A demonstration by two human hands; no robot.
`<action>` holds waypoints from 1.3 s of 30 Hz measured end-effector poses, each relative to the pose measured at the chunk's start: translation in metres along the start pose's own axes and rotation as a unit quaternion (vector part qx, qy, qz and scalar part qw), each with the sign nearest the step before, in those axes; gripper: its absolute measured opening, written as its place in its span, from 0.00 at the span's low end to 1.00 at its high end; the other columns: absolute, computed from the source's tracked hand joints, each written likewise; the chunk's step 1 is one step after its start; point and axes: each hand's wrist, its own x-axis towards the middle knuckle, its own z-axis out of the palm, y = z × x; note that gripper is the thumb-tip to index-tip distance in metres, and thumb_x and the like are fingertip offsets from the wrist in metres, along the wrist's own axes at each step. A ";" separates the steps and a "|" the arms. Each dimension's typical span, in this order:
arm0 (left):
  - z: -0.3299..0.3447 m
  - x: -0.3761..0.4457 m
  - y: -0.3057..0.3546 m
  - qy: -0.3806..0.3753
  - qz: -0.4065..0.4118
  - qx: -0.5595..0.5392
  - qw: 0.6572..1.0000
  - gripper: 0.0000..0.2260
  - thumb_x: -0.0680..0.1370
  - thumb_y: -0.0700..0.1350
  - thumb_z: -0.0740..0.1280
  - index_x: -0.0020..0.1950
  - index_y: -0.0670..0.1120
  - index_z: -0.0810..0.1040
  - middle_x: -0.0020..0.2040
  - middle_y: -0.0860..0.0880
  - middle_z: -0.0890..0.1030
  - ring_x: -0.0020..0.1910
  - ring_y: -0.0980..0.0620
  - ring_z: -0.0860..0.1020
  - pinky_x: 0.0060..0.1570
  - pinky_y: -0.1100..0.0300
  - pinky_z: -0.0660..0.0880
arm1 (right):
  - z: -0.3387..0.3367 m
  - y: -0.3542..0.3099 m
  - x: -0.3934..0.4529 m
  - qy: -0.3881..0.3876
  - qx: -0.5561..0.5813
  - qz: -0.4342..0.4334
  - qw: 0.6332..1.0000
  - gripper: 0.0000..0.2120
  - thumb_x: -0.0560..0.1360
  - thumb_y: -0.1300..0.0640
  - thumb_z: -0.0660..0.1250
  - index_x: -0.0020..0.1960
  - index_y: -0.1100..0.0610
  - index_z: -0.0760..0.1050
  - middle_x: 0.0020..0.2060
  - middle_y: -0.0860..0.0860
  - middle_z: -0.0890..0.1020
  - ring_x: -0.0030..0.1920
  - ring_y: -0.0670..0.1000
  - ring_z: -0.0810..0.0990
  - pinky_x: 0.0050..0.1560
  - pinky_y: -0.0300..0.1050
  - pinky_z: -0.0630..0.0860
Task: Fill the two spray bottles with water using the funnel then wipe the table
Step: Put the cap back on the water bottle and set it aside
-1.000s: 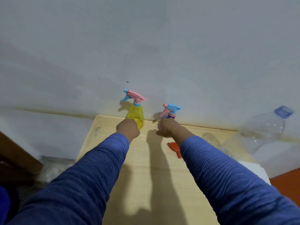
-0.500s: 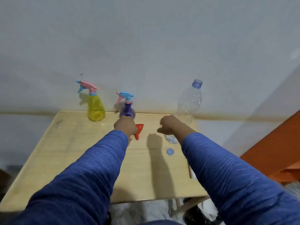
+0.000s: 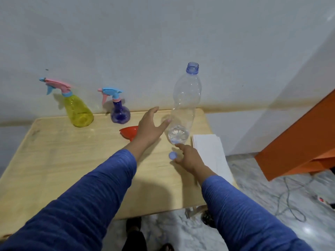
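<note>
Left hand [image 3: 148, 127] spread open, empty, just beside upright water bottle [image 3: 183, 113] near surface's right edge; right hand [image 3: 188, 157] fingers extended at cap [image 3: 172, 155].

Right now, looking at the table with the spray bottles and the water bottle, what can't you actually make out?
- Red funnel: head view, its narrow end is hidden behind the left hand.
- Yellow spray bottle and purple spray bottle: tinted plastic, so any water level is unreadable.
- Blue cap: the right hand is at it, but contact is unclear.
- White sheets: blurred, so material is unclear.
</note>
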 end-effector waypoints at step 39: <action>0.024 0.068 0.058 -0.060 0.094 -0.175 0.978 0.31 0.70 0.48 0.74 0.70 0.58 0.64 0.65 0.60 0.71 0.65 0.60 0.71 0.63 0.50 0.73 | -0.181 -0.094 0.032 0.253 0.295 -0.258 0.885 0.18 0.75 0.65 0.64 0.64 0.55 0.73 0.58 0.47 0.79 0.59 0.45 0.78 0.64 0.46 0.74</action>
